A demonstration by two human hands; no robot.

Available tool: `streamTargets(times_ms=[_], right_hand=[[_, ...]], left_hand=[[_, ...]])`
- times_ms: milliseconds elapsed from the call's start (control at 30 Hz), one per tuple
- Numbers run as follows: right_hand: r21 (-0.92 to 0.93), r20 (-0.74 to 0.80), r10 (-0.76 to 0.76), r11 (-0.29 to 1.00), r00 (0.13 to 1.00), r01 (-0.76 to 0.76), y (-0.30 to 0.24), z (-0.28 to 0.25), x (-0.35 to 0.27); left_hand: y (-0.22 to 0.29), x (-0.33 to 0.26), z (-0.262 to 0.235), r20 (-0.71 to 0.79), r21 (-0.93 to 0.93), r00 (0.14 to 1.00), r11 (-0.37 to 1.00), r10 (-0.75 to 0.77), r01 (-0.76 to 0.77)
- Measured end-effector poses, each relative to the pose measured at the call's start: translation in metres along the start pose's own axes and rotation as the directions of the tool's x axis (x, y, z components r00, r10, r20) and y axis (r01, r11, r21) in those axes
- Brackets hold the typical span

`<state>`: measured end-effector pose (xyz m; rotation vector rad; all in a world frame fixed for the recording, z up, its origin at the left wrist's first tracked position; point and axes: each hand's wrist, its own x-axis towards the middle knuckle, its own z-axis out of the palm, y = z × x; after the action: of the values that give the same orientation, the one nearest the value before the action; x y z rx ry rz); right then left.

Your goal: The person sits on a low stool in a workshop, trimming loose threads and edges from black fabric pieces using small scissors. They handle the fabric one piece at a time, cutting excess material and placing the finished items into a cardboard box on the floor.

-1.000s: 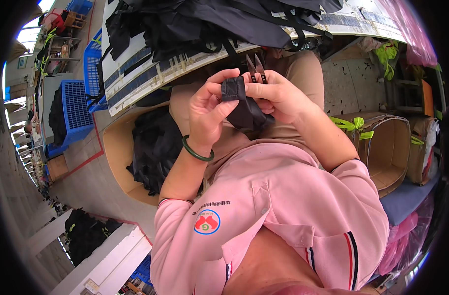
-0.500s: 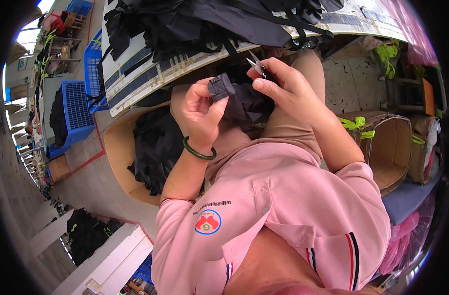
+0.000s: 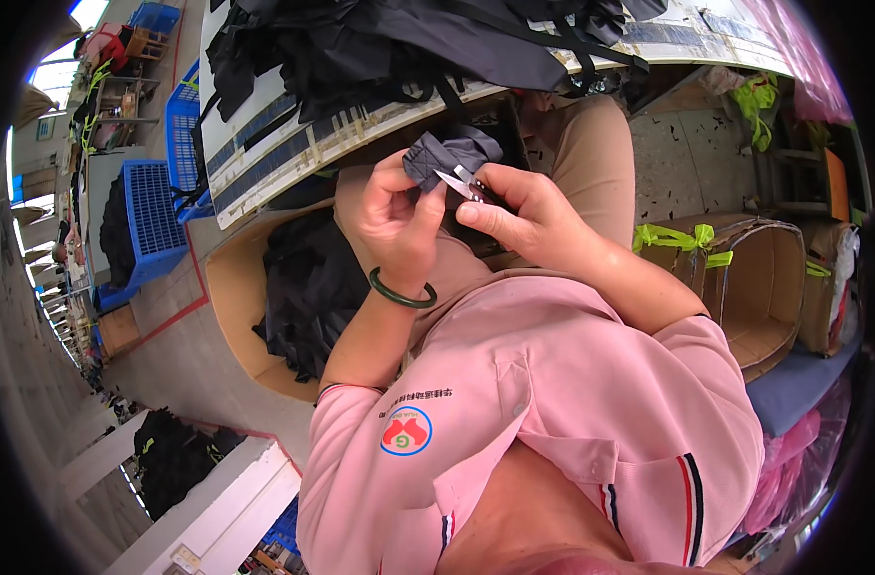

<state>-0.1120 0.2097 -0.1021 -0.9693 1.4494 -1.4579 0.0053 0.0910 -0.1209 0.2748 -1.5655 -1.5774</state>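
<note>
My left hand (image 3: pixel 399 213) pinches a piece of dark fabric (image 3: pixel 447 153) with stitched lines, held up above my lap. A green bangle circles that wrist. Small thread snips (image 3: pixel 471 185) are gripped in my right hand (image 3: pixel 530 211), their pointed silver blades turned left and reaching the fabric's lower edge beside my left fingertips. Whether the blades touch the cloth, I cannot tell. Ahead of both hands, a heap of black fabric pieces and straps (image 3: pixel 389 53) covers much of the table (image 3: pixel 255 187).
At my left stands a cardboard box (image 3: pixel 234 278) filled with black fabric. Blue plastic crates (image 3: pixel 155 220) are farther left. On the right are an open cardboard box (image 3: pixel 768 287) with yellow-green ties (image 3: pixel 686 237) and pink plastic sheeting (image 3: pixel 792 460). The table's front edge lies just beyond my hands.
My right hand has come left and down, bringing the snips from apart to right at the fabric. The cloth in my left hand has turned and bunched upward.
</note>
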Motion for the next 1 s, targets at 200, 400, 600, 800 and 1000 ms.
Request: streamTargets(times_ms=[200,400,600,800,1000], right_hand=[[-0.152,-0.06,-0.12,0.982,0.991,0.11,-0.0063,-0.0015,0.0025],[-0.16,-0.049,-0.095,0.983,0.994,0.086,-0.0074,-0.0044,-0.0003],[-0.137,-0.04,-0.068,0.989,0.997,0.061,-0.0064,-0.0046,-0.0032],[-0.183,-0.08,-0.171,0.971,0.982,0.155,-0.0018,-0.0018,-0.0017],[-0.188,-0.066,-0.115,0.977,0.991,0.101,-0.0065,-0.0044,-0.0048]], left_hand=[[0.0002,-0.0061,0.0013,0.044,0.038,0.999,0.999,-0.012,0.01],[0.0021,-0.0066,0.0034,0.045,0.059,0.999,0.998,-0.022,0.019],[0.0009,-0.0078,0.0023,0.048,0.081,0.999,0.997,-0.014,0.01],[-0.0003,-0.008,0.0013,0.065,0.16,0.997,0.986,0.033,-0.044],[0.0007,-0.0083,0.001,0.067,0.176,0.997,0.983,0.035,-0.046]])
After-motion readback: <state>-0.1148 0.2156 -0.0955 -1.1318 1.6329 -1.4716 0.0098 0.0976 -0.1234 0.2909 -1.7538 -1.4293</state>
